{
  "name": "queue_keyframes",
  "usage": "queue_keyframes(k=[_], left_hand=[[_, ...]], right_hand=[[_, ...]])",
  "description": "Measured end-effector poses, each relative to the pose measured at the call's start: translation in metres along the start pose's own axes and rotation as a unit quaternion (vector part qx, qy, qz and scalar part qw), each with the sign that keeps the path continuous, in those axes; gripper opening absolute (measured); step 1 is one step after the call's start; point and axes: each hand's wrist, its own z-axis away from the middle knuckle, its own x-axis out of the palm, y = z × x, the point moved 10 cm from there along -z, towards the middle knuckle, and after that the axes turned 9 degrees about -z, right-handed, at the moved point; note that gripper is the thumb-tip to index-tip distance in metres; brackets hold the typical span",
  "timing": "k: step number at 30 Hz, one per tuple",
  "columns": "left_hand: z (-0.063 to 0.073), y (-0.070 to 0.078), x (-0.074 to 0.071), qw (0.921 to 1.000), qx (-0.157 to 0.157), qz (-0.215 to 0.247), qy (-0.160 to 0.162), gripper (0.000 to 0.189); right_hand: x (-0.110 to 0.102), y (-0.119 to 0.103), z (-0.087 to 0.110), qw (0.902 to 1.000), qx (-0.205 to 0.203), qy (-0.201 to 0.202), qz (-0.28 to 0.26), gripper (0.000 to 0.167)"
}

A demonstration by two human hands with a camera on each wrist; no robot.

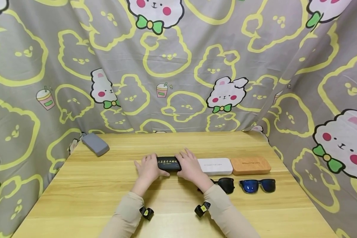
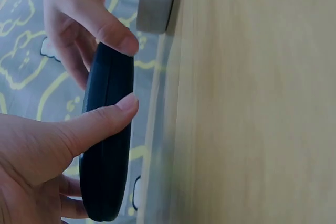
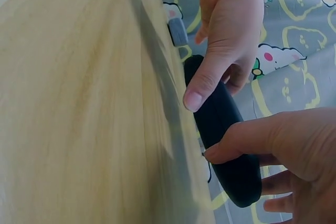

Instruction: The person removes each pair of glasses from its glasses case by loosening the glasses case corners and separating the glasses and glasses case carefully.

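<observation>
Between my two hands is a black glasses case point(image 1: 168, 164) with gold lettering on its lid. My left hand point(image 1: 148, 169) grips its left end, thumb along the near side and fingers behind. At the other end, my right hand point(image 1: 191, 167) holds it the same way. The left wrist view shows both thumbs on the long side of the case point(image 2: 107, 156), which looks closed. In the right wrist view the case point(image 3: 231, 177) appears over the table's edge line. A white glasses case point(image 1: 216, 166) lies just right of my right hand.
An orange-brown glasses case point(image 1: 251, 165) adjoins the white one. In front lie dark sunglasses point(image 1: 226, 185), partly hidden by my right forearm, and blue-lensed sunglasses point(image 1: 251, 186). A grey case point(image 1: 96, 144) sits at the wooden table's point(image 1: 86, 198) back left corner. Patterned curtains point(image 1: 184, 66) surround the table.
</observation>
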Motion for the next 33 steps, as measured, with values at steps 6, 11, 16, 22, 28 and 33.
queue_keyframes(k=[6,11,16,22,28,33], left_hand=[[-0.001,0.008,0.009,0.9998,-0.002,-0.014,-0.015,0.101],[-0.001,0.014,0.012,0.9993,0.001,-0.022,-0.030,0.103],[-0.001,0.017,0.015,0.9986,-0.002,-0.026,-0.047,0.103],[-0.001,0.019,0.020,0.9976,-0.003,-0.032,-0.062,0.105],[-0.002,0.022,0.025,0.9966,-0.009,-0.034,-0.075,0.106],[-0.002,0.024,0.025,0.9965,-0.010,-0.028,-0.078,0.107]], right_hand=[[0.003,0.009,0.000,0.9998,0.009,-0.016,-0.004,0.072],[0.005,0.016,0.001,0.9989,0.016,-0.033,-0.030,0.069],[0.006,0.020,0.002,0.9980,0.016,-0.044,-0.042,0.069],[0.008,0.023,0.001,0.9969,0.018,-0.051,-0.058,0.068],[0.009,0.028,0.000,0.9957,0.026,-0.056,-0.069,0.068],[0.009,0.030,0.000,0.9951,0.031,-0.064,-0.069,0.067]])
